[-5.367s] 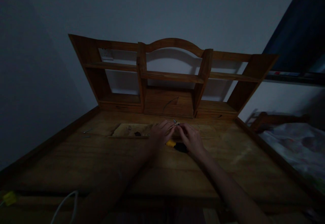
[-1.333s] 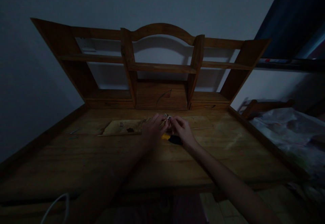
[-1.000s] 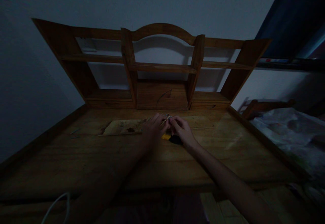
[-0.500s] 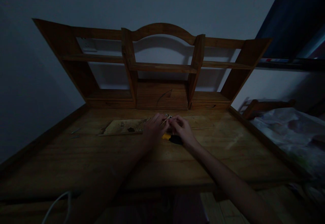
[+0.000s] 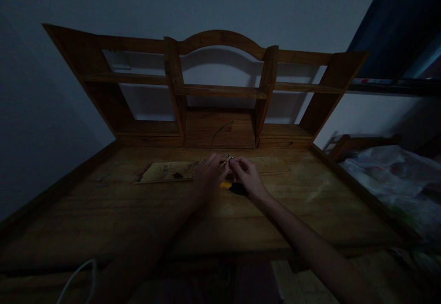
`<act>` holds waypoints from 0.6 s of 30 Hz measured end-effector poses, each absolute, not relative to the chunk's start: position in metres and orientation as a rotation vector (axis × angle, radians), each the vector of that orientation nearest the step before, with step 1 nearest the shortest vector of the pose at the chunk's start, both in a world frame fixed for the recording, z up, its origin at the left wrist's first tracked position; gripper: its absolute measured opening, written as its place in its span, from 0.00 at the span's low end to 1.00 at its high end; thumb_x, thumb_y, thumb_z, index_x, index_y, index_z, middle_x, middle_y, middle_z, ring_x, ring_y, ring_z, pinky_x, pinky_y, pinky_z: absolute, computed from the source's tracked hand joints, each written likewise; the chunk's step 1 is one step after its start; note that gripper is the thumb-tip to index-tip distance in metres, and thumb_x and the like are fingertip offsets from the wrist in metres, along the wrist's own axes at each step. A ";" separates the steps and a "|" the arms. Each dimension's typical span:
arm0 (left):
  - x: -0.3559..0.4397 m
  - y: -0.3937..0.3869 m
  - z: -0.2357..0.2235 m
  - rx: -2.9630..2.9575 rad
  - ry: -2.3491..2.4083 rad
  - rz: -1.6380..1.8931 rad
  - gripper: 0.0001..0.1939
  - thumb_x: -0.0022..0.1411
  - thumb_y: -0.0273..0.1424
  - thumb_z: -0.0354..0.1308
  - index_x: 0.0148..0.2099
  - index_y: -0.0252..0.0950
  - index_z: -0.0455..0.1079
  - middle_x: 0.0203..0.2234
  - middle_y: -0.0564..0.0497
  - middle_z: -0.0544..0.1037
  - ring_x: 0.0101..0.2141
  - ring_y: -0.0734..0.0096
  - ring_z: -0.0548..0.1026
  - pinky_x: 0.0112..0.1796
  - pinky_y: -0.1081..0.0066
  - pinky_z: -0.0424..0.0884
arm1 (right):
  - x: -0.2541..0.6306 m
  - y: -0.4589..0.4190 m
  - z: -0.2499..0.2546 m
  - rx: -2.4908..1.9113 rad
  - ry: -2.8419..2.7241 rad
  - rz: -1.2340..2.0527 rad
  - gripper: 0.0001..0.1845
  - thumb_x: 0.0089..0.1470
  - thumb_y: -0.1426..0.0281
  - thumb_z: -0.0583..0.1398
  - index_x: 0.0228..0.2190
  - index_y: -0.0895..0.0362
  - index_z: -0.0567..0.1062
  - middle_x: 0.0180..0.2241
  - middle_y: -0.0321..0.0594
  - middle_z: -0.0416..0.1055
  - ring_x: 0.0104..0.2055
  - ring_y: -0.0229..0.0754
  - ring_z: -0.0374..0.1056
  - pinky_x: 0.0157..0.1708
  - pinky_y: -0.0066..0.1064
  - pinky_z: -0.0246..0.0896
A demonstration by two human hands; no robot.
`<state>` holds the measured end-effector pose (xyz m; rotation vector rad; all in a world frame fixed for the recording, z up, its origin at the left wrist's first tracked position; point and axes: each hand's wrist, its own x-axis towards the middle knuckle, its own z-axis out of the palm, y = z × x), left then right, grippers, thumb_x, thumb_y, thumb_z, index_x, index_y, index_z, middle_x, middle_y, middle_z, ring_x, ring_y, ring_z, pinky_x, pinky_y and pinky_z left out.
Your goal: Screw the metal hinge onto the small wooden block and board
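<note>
At the near left edge, a white cable [image 5: 92,267] makes a loop. Further, a yellow-and-black tool [image 5: 237,189] lies on the desk [image 5: 220,230], partly hidden by the hands. Above it, the left hand [image 5: 208,173] and the right hand [image 5: 248,177] pinch small metal pieces [image 5: 228,158] between their fingertips. The left hand covers part of a stained board [image 5: 165,172]. Behind stands the wooden shelf [image 5: 220,92].

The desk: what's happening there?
A person sits or stands at the desk, left hand and right hand close together, fingers pinching a small thing, too tiny and dim to name. A yellow-and-black tool lies just on the near side of the hands. Off to the left lie two thin pieces, apart from the worn strip.
</note>
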<state>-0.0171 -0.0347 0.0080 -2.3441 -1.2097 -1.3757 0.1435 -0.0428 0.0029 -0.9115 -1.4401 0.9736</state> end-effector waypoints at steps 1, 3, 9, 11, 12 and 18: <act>-0.017 -0.034 0.007 -2.343 -1.202 -1.374 0.03 0.67 0.32 0.57 0.42 0.39 0.69 0.37 0.51 0.78 0.36 0.71 0.77 0.35 0.71 0.70 | 0.144 -0.043 0.003 -0.919 -1.439 0.970 0.18 0.58 0.51 0.60 0.31 0.53 0.73 0.22 0.30 0.66 0.20 0.33 0.60 0.20 0.25 0.55; -0.017 -0.033 0.006 -2.340 -1.191 -1.365 0.03 0.67 0.32 0.57 0.42 0.39 0.68 0.36 0.51 0.78 0.36 0.71 0.77 0.35 0.72 0.70 | 0.144 -0.042 0.002 -0.941 -1.433 0.944 0.17 0.57 0.52 0.61 0.32 0.53 0.73 0.22 0.30 0.67 0.20 0.34 0.61 0.20 0.25 0.55; -0.016 -0.031 0.005 -2.314 -1.190 -1.401 0.03 0.66 0.32 0.58 0.42 0.38 0.69 0.36 0.51 0.78 0.35 0.71 0.77 0.34 0.72 0.70 | 0.145 -0.042 0.003 -0.965 -1.424 0.862 0.15 0.56 0.55 0.63 0.33 0.54 0.72 0.23 0.31 0.67 0.21 0.34 0.62 0.20 0.25 0.55; -0.016 -0.031 0.005 -2.294 -1.181 -1.401 0.03 0.66 0.32 0.58 0.42 0.39 0.69 0.36 0.52 0.78 0.34 0.71 0.77 0.34 0.72 0.70 | 0.145 -0.042 0.002 -0.965 -1.422 0.849 0.14 0.56 0.56 0.63 0.33 0.54 0.72 0.23 0.31 0.67 0.22 0.34 0.62 0.21 0.25 0.55; -0.016 -0.031 0.005 -2.290 -1.177 -1.400 0.03 0.66 0.32 0.58 0.42 0.39 0.69 0.36 0.52 0.78 0.34 0.71 0.76 0.34 0.72 0.70 | 0.145 -0.042 0.002 -0.966 -1.420 0.846 0.14 0.56 0.56 0.63 0.33 0.54 0.73 0.23 0.31 0.68 0.22 0.34 0.62 0.21 0.25 0.56; -0.017 -0.031 0.005 -2.322 -1.219 -1.383 0.03 0.66 0.31 0.58 0.42 0.39 0.69 0.36 0.51 0.78 0.35 0.71 0.76 0.35 0.71 0.71 | 0.144 -0.040 0.004 -0.936 -1.308 1.021 0.16 0.50 0.56 0.67 0.32 0.54 0.73 0.24 0.32 0.70 0.19 0.33 0.61 0.19 0.26 0.55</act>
